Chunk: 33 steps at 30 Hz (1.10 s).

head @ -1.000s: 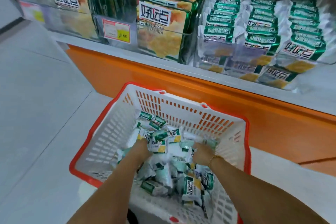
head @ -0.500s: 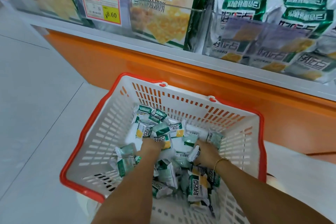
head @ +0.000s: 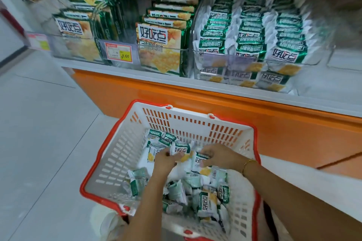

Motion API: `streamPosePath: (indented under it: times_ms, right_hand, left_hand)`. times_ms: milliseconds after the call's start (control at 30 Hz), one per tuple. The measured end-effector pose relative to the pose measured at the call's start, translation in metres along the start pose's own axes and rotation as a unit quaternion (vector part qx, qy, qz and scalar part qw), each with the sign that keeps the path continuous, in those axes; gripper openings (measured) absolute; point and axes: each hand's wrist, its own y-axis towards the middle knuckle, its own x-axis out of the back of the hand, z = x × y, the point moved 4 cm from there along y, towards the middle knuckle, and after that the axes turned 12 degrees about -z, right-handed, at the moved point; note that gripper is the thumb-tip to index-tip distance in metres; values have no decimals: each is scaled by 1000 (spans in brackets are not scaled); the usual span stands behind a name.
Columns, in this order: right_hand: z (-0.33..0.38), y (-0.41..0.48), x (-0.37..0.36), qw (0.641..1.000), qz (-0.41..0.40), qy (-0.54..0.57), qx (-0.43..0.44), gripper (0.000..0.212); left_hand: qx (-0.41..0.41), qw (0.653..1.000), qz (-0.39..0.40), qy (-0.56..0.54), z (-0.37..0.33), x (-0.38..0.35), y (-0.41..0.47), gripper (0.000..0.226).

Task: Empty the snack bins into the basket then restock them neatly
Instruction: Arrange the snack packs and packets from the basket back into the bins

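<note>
A white basket with a red rim (head: 109,154) stands on the floor below the shelf, holding several small green-and-white snack packets (head: 205,199). My left hand (head: 166,159) grips a packet (head: 181,147) raised above the pile. Close beside it my right hand (head: 217,155) pinches another packet (head: 199,160). On the shelf above, a clear snack bin (head: 252,58) holds neat rows of the same packets.
Larger green cracker boxes (head: 160,49) fill the bins to the left, behind a price tag (head: 118,53) reading 8.60. An orange shelf base (head: 284,125) runs behind the basket. Pale floor tiles (head: 39,133) spread to the left.
Both hands have risen out of the pile, each with a packet, and come closer together. The view has tilted up, showing more of the shelf.
</note>
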Motion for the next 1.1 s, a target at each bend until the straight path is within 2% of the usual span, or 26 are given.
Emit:
streamPosePath:
  times_ms: [67, 167, 300, 400, 467, 567, 633, 767, 867, 933, 1000, 1067, 1100]
  right_hand:
    - [26, -14, 29, 998, -27, -14, 61, 46]
    - [64, -40, 70, 991, -50, -3, 124, 42]
    - [98, -70, 111, 988, -32, -23, 149, 28]
    - [115, -91, 143, 982, -67, -45, 168, 26]
    - [126, -108, 164, 982, -84, -36, 166, 31]
    - [143, -135, 194, 970, -156, -45, 180, 40]
    - [150, -149, 211, 965, -187, -23, 180, 47]
    - [152, -164, 248, 986, -120, -10, 113, 77]
    - [146, -167, 282, 987, -92, 58, 118, 69]
    - [131, -165, 309, 986, -75, 103, 108, 59]
    - [114, -168, 341, 983, -85, 138, 85, 57]
    - [93, -171, 375, 977, -129, 161, 53, 77]
    - [80, -170, 391, 973, -162, 161, 28, 84]
  left_hand:
    - [-34, 998, 35, -45, -28, -6, -25, 7]
    - [-81, 991, 79, -77, -65, -16, -58, 26]
    - [-129, 983, 75, -108, -113, -13, -97, 38]
    - [-169, 960, 142, -174, -151, -10, -134, 51]
    - [-211, 944, 172, -185, -170, -9, -156, 49]
    - [-280, 926, 185, -175, -192, -15, -189, 30]
    - [-304, 915, 194, -182, -204, -20, -205, 32]
    - [-332, 905, 183, -192, -235, -30, -223, 33]
    - [-359, 901, 183, -161, -264, -45, -227, 28]
    - [-402, 890, 178, -121, -286, -61, -225, 35]
    - [-448, 880, 145, -67, -306, -78, -218, 51]
    - [-514, 855, 68, 26, -321, -92, -204, 48]
    - [-551, 830, 26, 83, -327, -100, -197, 47]
